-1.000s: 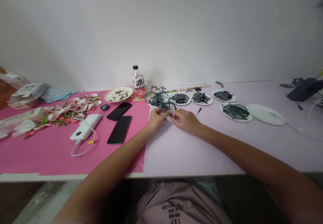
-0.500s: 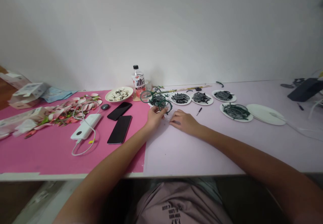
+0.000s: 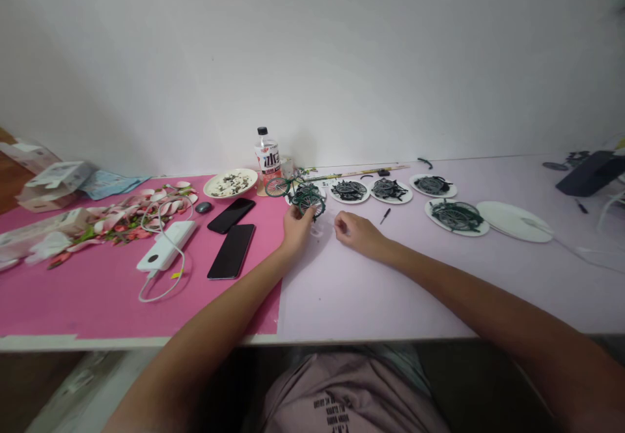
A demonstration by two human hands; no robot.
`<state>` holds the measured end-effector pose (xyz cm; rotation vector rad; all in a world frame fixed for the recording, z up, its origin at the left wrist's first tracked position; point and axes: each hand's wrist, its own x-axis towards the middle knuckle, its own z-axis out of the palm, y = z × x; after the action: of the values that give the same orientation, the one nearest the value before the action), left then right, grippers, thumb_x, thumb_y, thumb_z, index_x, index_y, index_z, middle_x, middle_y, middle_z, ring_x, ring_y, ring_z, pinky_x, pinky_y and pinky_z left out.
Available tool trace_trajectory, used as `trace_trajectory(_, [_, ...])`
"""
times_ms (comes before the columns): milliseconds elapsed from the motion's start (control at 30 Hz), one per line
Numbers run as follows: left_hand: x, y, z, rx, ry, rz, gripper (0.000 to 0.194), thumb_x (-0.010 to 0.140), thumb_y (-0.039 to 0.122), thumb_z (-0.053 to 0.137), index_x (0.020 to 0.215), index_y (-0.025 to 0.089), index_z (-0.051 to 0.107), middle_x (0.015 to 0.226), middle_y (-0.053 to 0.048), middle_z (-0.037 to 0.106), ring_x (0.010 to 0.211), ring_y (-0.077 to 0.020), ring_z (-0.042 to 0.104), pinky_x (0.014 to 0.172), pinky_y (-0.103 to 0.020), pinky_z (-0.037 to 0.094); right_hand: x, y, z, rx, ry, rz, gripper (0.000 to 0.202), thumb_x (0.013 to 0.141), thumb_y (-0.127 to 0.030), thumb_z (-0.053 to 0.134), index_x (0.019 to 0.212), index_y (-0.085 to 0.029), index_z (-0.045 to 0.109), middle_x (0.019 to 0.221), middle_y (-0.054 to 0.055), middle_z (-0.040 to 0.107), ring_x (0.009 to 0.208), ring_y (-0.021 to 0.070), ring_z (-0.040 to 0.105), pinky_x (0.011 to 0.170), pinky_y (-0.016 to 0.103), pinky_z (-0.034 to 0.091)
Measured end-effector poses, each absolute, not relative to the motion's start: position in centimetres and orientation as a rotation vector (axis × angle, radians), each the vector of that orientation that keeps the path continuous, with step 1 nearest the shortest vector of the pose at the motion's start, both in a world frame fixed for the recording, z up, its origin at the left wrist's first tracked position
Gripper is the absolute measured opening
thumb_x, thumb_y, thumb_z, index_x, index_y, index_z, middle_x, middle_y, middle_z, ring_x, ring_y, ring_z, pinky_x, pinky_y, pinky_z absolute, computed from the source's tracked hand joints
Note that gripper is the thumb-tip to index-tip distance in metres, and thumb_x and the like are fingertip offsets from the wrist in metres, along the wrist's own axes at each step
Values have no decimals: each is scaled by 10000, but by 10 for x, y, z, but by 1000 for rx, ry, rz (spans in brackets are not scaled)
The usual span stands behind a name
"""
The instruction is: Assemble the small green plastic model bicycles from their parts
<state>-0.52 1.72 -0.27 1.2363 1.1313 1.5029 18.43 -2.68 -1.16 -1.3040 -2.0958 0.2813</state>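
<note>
My left hand (image 3: 299,228) grips a small dark green model bicycle (image 3: 312,202) by its near wheel, fingers closed. The other wheel points up and to the left, towards the bottle. To the right, apart from the bicycle, my right hand (image 3: 359,232) is held just above the table with its fingers curled and the tips together. Whether anything small is in that pinch cannot be seen. Behind the bicycle, partly hidden by it, is a white plate (image 3: 320,192) of dark parts. A short dark rod like a small screwdriver (image 3: 385,215) lies to the right of my right hand.
White plates of black parts (image 3: 349,189) line the back, with a plate of green wheels (image 3: 457,217) farther right. On the pink mat (image 3: 185,316) are two phones (image 3: 231,251), a white power bank (image 3: 166,244) and artificial petals (image 3: 141,215). A bottle (image 3: 267,156) stands behind.
The bicycle and my left hand have shifted slightly left and down. My right hand has drawn back a little to the right, and its fingers have curled in more.
</note>
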Motion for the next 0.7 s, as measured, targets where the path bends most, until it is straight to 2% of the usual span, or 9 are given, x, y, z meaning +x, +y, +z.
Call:
trace_trajectory(100, [-5, 18, -7, 1252, 1073, 1512, 279, 727, 373, 797, 797, 180, 610, 731, 6, 614, 697, -148, 561, 656, -262, 432, 186, -24, -15, -1216, -1915, 472, 92, 891, -278, 623, 857, -230, 552, 796, -7, 658, 711, 166, 610, 670, 285, 478])
trace_trajectory(233, [-4, 20, -14, 1320, 1074, 1488, 329, 721, 408, 841, 765, 178, 610, 712, 5, 614, 682, -144, 556, 647, -255, 420, 183, -19, -22, -1172, -1721, 564, 161, 893, -375, 642, 878, -227, 579, 871, 27, 710, 770, 187, 656, 699, 316, 531])
trace_trajectory(333, [-4, 21, -19, 1362, 1081, 1468, 362, 720, 444, 861, 815, 165, 649, 755, -21, 660, 684, -149, 569, 633, -253, 414, 182, -18, -24, -1169, -1709, 563, 178, 916, -397, 647, 941, -224, 614, 939, 46, 732, 845, 196, 680, 752, 329, 543])
trace_trajectory(500, [-4, 23, -21, 1389, 1052, 1483, 375, 724, 419, 857, 916, 152, 675, 878, -69, 722, 774, -180, 639, 708, -271, 471, 182, -21, -20, -1200, -1760, 546, 169, 947, -347, 628, 1073, -235, 632, 953, 25, 727, 842, 180, 679, 764, 317, 526])
trace_trajectory(600, [-4, 23, -20, 1381, 1041, 1486, 356, 719, 373, 858, 933, 159, 671, 885, -71, 726, 799, -192, 657, 724, -279, 485, 184, -22, -17, -1224, -1860, 401, 82, 925, -265, 640, 992, -238, 679, 962, 33, 704, 887, 191, 672, 808, 328, 526])
trace_trajectory(700, [-3, 22, -19, 1365, 1012, 1487, 367, 703, 350, 872, 941, 168, 660, 909, -72, 732, 842, -208, 680, 761, -294, 505, 186, -23, -18, -1247, -1940, 258, 82, 904, -212, 658, 954, -244, 714, 1000, 49, 684, 936, 210, 668, 850, 351, 532])
